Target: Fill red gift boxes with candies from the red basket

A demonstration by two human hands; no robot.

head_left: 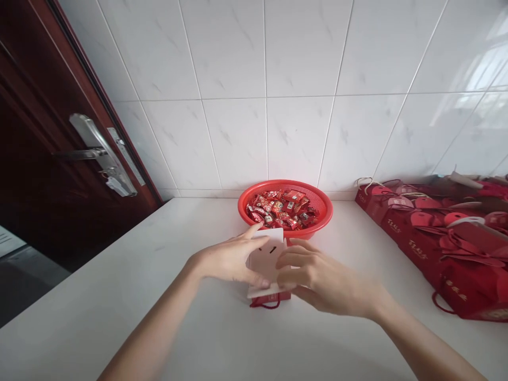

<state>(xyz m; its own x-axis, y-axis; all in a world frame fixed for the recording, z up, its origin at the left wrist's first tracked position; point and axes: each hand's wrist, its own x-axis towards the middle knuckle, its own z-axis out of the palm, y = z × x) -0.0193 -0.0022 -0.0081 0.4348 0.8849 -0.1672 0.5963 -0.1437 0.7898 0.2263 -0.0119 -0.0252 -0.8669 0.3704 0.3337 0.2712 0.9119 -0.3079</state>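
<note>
A small red gift box (283, 297) with a red cord handle stands on the white table, its pale inner flaps folded outward at the top. Two dark slots show in the pale card. My left hand (228, 258) grips the box from the left, thumb on the near flap and fingers along the far side. At the right edge, the curled fingers of my right hand (313, 275) hold the card; their tips are partly hidden. Just behind the box is a red plastic basket (325, 217) of red-wrapped sweets (281, 206).
Several filled-out red gift boxes (416, 248) with cord handles stand in rows along the right of the white table (178, 328). A tiled wall (234, 137) closes off the back. At the left is a dark red door (39, 106) with a metal handle and keys.
</note>
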